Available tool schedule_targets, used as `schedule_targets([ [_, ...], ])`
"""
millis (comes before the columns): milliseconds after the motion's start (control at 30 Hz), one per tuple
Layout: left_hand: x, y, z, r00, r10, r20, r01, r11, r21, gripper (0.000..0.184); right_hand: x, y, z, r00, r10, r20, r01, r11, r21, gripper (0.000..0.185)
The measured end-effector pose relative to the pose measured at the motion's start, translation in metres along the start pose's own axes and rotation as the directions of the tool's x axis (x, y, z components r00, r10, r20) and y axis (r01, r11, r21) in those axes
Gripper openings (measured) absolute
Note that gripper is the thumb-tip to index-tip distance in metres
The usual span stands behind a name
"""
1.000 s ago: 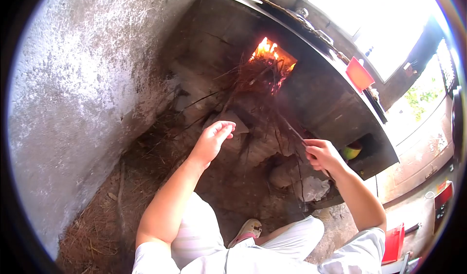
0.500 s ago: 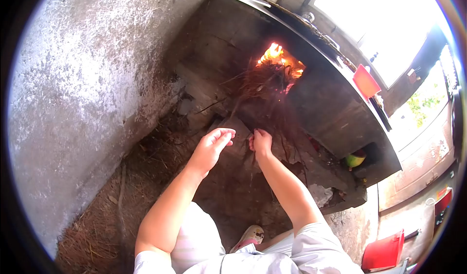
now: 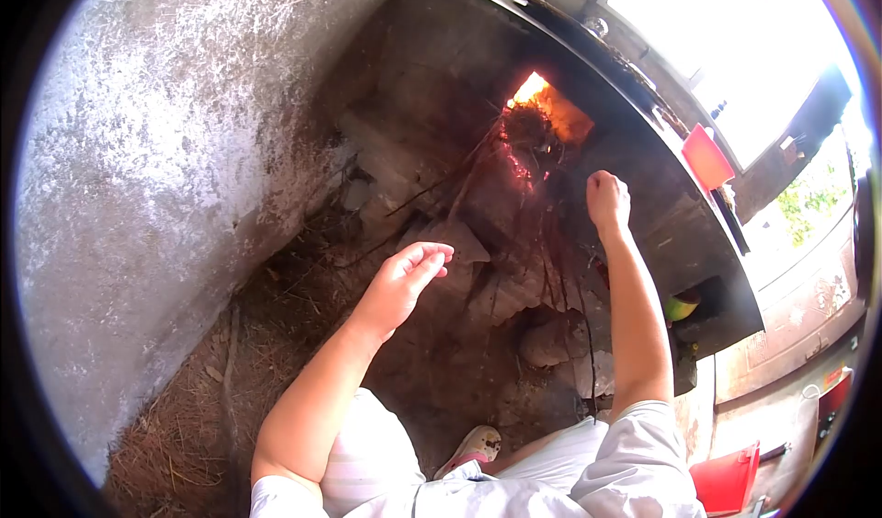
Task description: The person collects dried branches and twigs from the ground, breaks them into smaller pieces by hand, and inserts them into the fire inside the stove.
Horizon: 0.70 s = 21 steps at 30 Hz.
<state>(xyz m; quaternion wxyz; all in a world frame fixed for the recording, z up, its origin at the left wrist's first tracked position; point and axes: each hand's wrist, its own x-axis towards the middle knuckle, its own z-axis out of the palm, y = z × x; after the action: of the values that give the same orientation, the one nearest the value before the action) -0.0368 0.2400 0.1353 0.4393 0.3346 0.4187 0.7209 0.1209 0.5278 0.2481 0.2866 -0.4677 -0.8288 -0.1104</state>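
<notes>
Flames glow in the square mouth of a dark stove (image 3: pixel 441 77), where a clump of burning twigs (image 3: pixel 531 127) juts out with red embers below it. My right hand (image 3: pixel 608 201) is closed in a fist in front of the stove face, right of the fire; whatever it may hold is hidden. Lower and to the left, my left hand (image 3: pixel 404 284) hovers with thumb and fingers pressed together, and no object shows in them. Thin dark sticks (image 3: pixel 549 242) trail down from the fire mouth between the hands.
A pale rough wall (image 3: pixel 165 178) rises on the left, with dry straw (image 3: pixel 184 426) along its foot. On the stove's edge sits a red container (image 3: pixel 707 157). A green-yellow object (image 3: pixel 681 307) lies in a lower niche. A red dustpan-like item (image 3: pixel 726 479) is at bottom right.
My right hand has moved up and right, from beside the left hand to the stove front. The twig clump sits more in the fire mouth, with less flame showing. My left hand stays nearly still.
</notes>
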Motion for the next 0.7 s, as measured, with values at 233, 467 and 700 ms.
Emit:
schedule_targets([
  [233,-0.002,0.002,0.004,1.0,-0.006,0.015,0.006,1.0,0.028,0.027,-0.052,-0.002,0.052,0.922,-0.027,0.385,0.13,0.961,-0.244,0.023],
  [467,-0.003,0.0,-0.004,1.0,-0.011,0.013,0.011,1.0,0.028,0.028,-0.05,0.024,0.081,0.939,-0.022,0.343,0.178,0.886,-0.429,0.018],
  [700,0.001,-0.002,-0.003,0.999,-0.042,0.012,0.042,0.999,0.027,0.028,-0.026,0.031,0.068,0.985,-0.085,0.153,0.146,0.879,-0.453,0.013],
])
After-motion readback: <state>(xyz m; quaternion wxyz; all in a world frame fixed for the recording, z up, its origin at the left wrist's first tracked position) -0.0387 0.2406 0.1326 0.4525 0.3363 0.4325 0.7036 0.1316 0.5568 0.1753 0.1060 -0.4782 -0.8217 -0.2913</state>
